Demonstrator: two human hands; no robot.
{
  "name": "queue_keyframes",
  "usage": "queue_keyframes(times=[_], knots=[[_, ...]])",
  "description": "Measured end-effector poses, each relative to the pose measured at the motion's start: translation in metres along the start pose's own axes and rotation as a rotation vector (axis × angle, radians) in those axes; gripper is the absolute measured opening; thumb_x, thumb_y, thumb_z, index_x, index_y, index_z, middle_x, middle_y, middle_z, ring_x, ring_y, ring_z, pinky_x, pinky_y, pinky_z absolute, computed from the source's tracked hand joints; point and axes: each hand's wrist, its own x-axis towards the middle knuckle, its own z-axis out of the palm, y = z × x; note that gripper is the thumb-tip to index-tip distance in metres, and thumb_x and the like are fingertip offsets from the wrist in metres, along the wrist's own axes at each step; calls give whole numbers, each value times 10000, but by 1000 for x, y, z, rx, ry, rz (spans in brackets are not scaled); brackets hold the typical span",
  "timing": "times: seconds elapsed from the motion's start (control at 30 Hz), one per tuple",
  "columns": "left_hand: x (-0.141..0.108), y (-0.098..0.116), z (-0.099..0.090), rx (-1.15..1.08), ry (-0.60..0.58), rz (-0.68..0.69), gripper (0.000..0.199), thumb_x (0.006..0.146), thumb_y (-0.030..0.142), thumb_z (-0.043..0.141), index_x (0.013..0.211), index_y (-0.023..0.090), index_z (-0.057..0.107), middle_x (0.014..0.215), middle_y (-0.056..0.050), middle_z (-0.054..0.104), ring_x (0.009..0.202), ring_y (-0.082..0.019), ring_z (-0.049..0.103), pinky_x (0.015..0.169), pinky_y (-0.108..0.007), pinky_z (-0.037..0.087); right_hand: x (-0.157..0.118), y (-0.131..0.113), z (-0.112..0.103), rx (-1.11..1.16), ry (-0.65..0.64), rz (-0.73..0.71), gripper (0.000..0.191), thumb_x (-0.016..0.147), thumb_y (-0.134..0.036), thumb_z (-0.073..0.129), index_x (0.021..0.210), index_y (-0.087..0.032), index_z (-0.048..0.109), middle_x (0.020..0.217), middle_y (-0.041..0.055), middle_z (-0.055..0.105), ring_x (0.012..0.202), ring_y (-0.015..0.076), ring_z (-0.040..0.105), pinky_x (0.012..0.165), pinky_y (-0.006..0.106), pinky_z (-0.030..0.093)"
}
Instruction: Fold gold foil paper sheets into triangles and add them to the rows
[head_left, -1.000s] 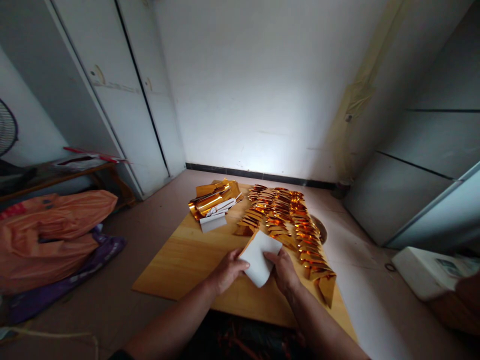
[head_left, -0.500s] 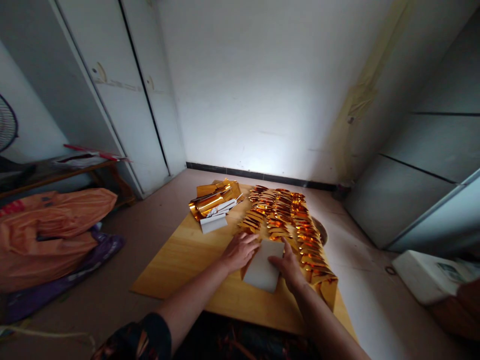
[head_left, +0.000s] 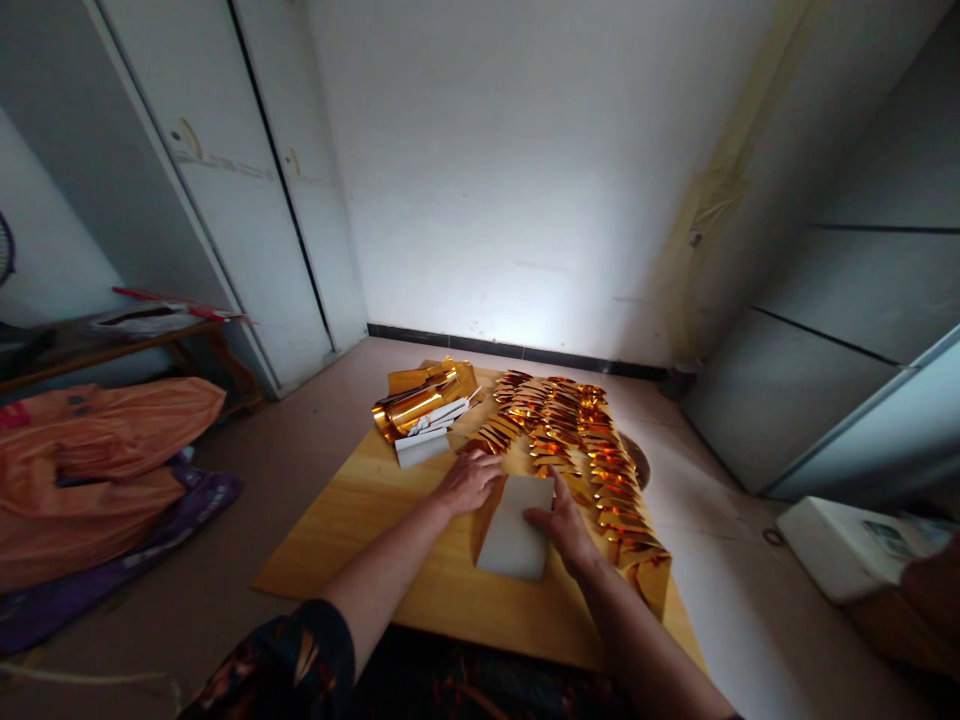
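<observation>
A white-faced sheet of paper (head_left: 514, 530) with a golden-brown left side lies on the wooden board in front of me, its left edge raised or folded. My right hand (head_left: 568, 525) is at its right edge, thumb on the white face and index finger stretched along the upper right corner. Just beyond the upper left corner, my left hand (head_left: 470, 484) rests low over the board, fingers stretched out and holding nothing visible. Past both hands stand rows of folded gold foil papers (head_left: 551, 420), with another row (head_left: 619, 480) along the right.
Loose gold foil sheets (head_left: 431, 395) and white strips (head_left: 422, 447) lie at the board's (head_left: 352, 530) far left. Orange cloth (head_left: 112, 430) and a purple bag (head_left: 202, 500) are on the left floor. A white box (head_left: 847, 550) stands right.
The view has shifted slightly. My left hand has moved a little away from the paper's left edge, toward the upper left. The right hand keeps its place on the sheet.
</observation>
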Motion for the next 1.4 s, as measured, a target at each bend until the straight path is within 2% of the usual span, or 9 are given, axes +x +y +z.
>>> queue_keyframes(times=[0.2,0.4,0.57,0.67,0.77,0.9,1.03,1.2,1.4], knots=[[-5,-6,-2,-184,112,-19,357,756,77,478,1003,195,705,1215,-71,654,1103,-203,579,1010,-398,427,4,-14,5,88,-52,18,955,578,-232,684,1450,-183,297,892,25,664,706,166,600,635,274,495],[-20,25,-14,-759,313,-429,431,877,446,471,1185,181,613,1229,-81,641,1164,-222,567,977,-340,450,4,-26,6,98,-151,-33,897,616,-278,703,1435,-231,342,1078,52,645,836,200,606,705,306,508],[-29,44,-11,-1247,97,-614,449,662,409,710,1000,120,647,867,-71,718,770,-225,667,701,-316,508,6,-22,16,195,-152,-12,928,625,-343,747,1443,-258,315,924,10,657,721,165,597,643,285,494],[-30,44,-6,-1335,210,-702,401,596,319,707,937,121,631,753,-43,702,680,-201,649,637,-293,494,2,-19,19,218,-156,29,931,680,-408,734,1463,-229,263,782,-14,648,616,138,581,566,256,463],[-30,38,-2,-1241,375,-715,331,623,293,645,915,149,592,739,-22,694,669,-188,641,610,-270,485,-8,-16,17,188,-267,49,944,668,-408,757,1454,-229,267,757,-26,645,574,121,581,521,230,439],[-31,29,6,-1004,409,-698,296,697,254,567,982,177,565,794,-16,706,703,-177,652,617,-251,486,-21,-9,10,104,-418,169,758,596,-370,803,1262,-173,498,668,-35,643,522,115,579,525,238,447],[-36,29,12,-709,345,-642,534,738,138,514,1268,191,479,859,-21,708,763,-164,662,680,-246,491,-29,-3,5,110,-381,300,497,572,-354,790,975,-136,596,600,-1,666,525,116,590,574,247,462],[-44,36,12,-211,277,-417,754,704,13,501,1409,250,376,1106,-51,637,1038,-187,592,910,-317,468,-36,-4,6,164,-255,475,475,524,-246,739,947,-135,555,625,32,691,557,124,624,593,240,483],[-58,37,2,177,253,-171,454,738,29,557,1130,241,647,1343,-102,470,1185,-266,456,988,-437,417,-38,1,4,145,-255,503,472,502,-168,692,951,-142,550,659,20,677,592,130,632,595,237,480]])
